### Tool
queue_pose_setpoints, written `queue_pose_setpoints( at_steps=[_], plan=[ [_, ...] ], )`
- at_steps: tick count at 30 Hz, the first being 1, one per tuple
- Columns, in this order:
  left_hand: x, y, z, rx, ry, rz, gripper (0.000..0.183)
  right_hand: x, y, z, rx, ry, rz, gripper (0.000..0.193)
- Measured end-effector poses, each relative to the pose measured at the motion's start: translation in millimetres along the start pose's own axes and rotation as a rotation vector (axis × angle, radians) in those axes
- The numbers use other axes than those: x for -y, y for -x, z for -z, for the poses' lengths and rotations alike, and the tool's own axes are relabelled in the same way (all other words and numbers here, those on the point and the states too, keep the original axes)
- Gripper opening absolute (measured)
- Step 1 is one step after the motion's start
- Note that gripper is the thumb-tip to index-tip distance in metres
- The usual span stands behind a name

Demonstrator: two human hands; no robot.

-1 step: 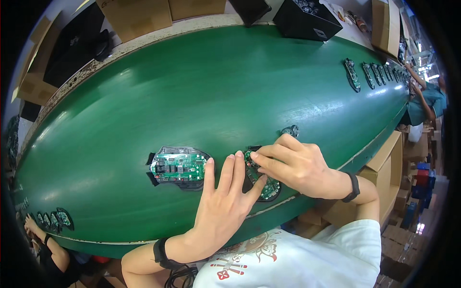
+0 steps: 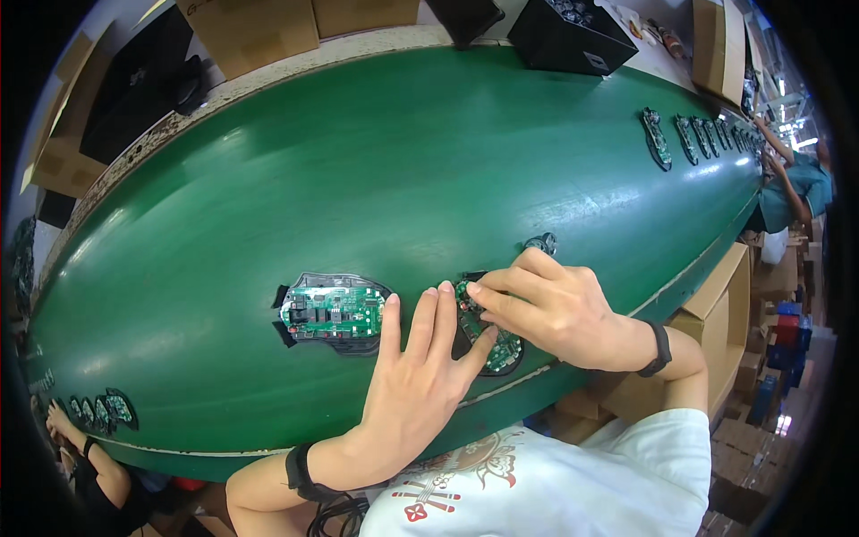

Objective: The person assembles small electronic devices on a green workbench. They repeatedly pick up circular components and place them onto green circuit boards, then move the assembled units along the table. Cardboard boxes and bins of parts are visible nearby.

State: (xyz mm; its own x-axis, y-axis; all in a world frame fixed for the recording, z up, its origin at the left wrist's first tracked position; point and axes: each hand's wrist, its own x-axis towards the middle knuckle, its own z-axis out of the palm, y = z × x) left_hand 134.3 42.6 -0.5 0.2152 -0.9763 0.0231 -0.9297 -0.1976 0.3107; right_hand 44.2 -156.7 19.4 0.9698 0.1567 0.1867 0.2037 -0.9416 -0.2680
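An open computer mouse base (image 2: 488, 353) with a green circuit board lies on the green work surface, partly hidden under my hands. My left hand (image 2: 413, 389) is spread flat: its thumb rests on that board, its index fingertip touches down by the board's left edge. The outer finger reaches to the right end of a second mouse base (image 2: 333, 311), which carries a green board with black parts. With thumb and fingers bent together, my right hand (image 2: 559, 309) pinches at the far end of the nearer board; what lies between its fingertips is hidden. Just beyond it sits a small dark part (image 2: 541, 243).
A row of mouse boards (image 2: 702, 139) stretches along the far right, and several more (image 2: 100, 410) lie at the lower left near another person's hand (image 2: 61, 422). A black bin (image 2: 573, 40) and cardboard boxes (image 2: 250, 36) line the far edge. Another person (image 2: 801, 192) works at right.
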Motion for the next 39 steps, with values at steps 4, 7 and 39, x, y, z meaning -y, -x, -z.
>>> queue_pose_setpoints(
  at_steps=[4,7,39],
  plan=[
    [1.1,-3.8,1.1,0.015,0.013,-0.015,0.065,2.1,-4.2,6.6,0.103,0.003,-0.054,0.04],
    [2.7,-4.8,-0.4,0.012,0.057,-0.031,0.058,-4.4,-9.9,9.5,0.171,-0.027,-0.048,0.04],
    [4.2,-2.6,-4.0,-0.036,-0.152,-0.054,0.056,10.3,42.6,14.0,-0.052,-0.126,-0.345,0.02]
  ],
)
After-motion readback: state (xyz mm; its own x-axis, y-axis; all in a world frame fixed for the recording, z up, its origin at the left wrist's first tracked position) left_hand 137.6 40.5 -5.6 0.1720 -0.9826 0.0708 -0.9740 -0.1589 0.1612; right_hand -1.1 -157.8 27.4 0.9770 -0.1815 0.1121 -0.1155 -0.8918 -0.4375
